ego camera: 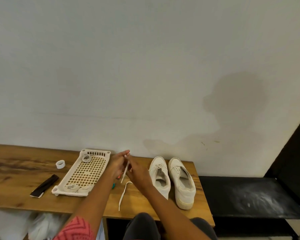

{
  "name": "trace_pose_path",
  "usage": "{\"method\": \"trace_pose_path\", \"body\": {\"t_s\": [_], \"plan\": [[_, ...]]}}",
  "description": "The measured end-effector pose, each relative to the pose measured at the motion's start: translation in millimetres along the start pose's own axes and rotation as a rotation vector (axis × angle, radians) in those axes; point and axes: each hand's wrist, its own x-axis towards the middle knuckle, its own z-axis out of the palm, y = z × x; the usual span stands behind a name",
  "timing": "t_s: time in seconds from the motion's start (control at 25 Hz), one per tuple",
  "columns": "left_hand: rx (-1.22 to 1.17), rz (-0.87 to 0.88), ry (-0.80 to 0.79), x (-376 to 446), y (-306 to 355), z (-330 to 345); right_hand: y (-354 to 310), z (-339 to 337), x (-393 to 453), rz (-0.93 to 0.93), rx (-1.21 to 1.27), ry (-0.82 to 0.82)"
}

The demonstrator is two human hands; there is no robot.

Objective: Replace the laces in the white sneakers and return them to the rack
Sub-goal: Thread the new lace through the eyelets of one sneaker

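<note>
Both hands are raised together over the middle of the table, close to its back edge. Left hand has its fingers curled around the upper part of a white shoelace, pinching it near the tip. Right hand is just beside it, touching the same lace lower down; whether its fingers really close on the lace, I cannot tell from this angle. The lace hangs down from the hands, and its free end lies on the wood toward the front edge.

Near the right edge of the table stand the two white sneakers, side by side, toes toward the wall. The left one has some lace in its eyelets; the right one looks unlaced.

Left of the hands lies a cream plastic perforated tray, with a coil of lace in its back corner and bundles of lace at its front end. Further left sit a small roll of white tape and a flat black strip. A small teal thing is partly hidden under the left forearm.
</note>
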Motion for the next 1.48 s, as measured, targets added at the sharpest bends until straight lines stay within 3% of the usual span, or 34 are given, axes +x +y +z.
{"method": "trace_pose_path", "body": {"t_s": [0.16, 0.28, 0.36, 0.48, 0.52, 0.6, 0.68, 0.72, 0.84, 0.92, 1.04, 1.08, 1.32, 1.48], "plan": [[0.234, -0.033, 0.065, 11, -21, -14, 26, -14, -1, 0.015, 0.087, 0.168], [0.61, -0.098, 0.057, 21, -33, -13, 38, -27, 7, 0.245, 0.37, 0.305], [0.833, -0.136, 0.062, 23, -35, -9, 48, -36, 12, 0.344, 0.417, 0.396], [1.341, 0.048, 0.121, 28, -34, 3, 70, -49, 19, 0.325, 0.361, 0.262], [1.358, 0.166, 0.136, 29, -33, 12, 76, -53, 20, 0.298, 0.336, 0.136], [1.201, 0.308, -0.016, 29, -28, 38, 85, -60, 25, 0.253, 0.294, -0.062], [1.08, 0.347, -0.224, 31, -28, 64, 90, -67, 30, 0.272, 0.269, -0.083], [1.076, 0.373, -0.239, 35, -30, 72, 94, -69, 32, 0.3, 0.284, -0.067], [0.969, 0.305, -0.138, 47, -42, 77, 108, -74, 28, 0.435, 0.342, 0.012], [0.83, 0.217, -0.037, 57, -55, 78, 129, -70, 19, 0.531, 0.194, 0.024], [0.716, 0.155, 0.045, 70, -74, 82, 148, -49, 0, 0.577, -0.028, -0.259], [0.705, 0.146, 0.039, 72, -80, 85, 149, -41, -3, 0.589, -0.069, -0.287], [0.76, 0.169, -0.033, 66, -119, 114, 153, -25, -8, 0.623, -0.119, -0.101], [0.896, 0.25, 0.14, 61, -121, 121, 163, -31, -15, 0.621, 0.045, -0.012]]}}
